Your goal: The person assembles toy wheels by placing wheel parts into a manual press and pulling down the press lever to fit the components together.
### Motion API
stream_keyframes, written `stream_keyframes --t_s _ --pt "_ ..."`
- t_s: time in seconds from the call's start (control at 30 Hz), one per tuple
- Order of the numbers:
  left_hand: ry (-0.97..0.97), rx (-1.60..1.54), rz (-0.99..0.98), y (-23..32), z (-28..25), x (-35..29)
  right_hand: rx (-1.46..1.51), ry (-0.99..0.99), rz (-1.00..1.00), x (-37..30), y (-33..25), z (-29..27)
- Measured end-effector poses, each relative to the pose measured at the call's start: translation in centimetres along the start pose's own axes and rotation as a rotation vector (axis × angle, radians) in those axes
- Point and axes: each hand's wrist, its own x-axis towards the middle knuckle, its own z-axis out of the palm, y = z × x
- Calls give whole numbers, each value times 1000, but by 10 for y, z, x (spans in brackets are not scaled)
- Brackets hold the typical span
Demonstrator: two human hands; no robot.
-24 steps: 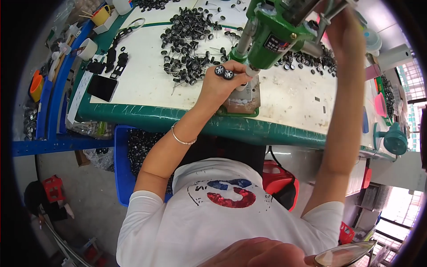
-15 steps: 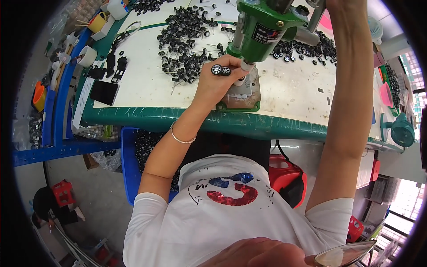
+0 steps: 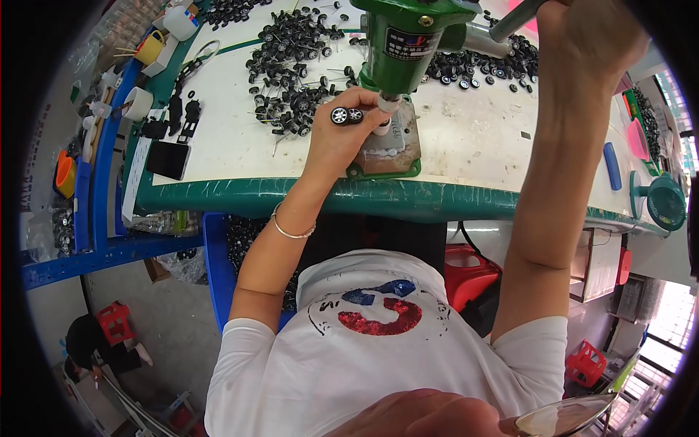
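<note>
A green hand press point(image 3: 397, 65) stands on the table, its ram coming down to a small white post point(image 3: 381, 129) on the base point(image 3: 409, 149). My left hand point(image 3: 336, 138) is closed around small black toy wheels point(image 3: 339, 115) with silver hubs; two of them show side by side at its back. Its thumb and fingertips pinch right at the ram's tip, and what sits there is mostly hidden. High at the right, my right hand point(image 3: 591, 36) is wrapped around the end of the press lever point(image 3: 518, 20).
A heap of wheels on thin axles point(image 3: 291, 73) lies left of the press, loose wheels point(image 3: 466, 76) behind it. A phone point(image 3: 168, 159) and black toy chassis parts point(image 3: 191, 116) lie at the left. A blue bin point(image 3: 218, 269) stands below the green table edge point(image 3: 328, 198).
My right hand and the lever have swung lower and toward me. My left hand keeps its place at the press. The whole view has shifted slightly.
</note>
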Motion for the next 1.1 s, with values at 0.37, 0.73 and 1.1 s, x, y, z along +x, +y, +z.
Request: stream_keyframes --t_s 0.37,0.73,1.1 --pt "39 -52 -84 1 1 -5 127 -46 -56 -23 -17 -6" --pt "161 -599 -248 -11 -27 -3 241 114 591 53 104 -2" --pt "155 411 -302 -29 -60 -34 -148 -85 951 -85 122 -81"
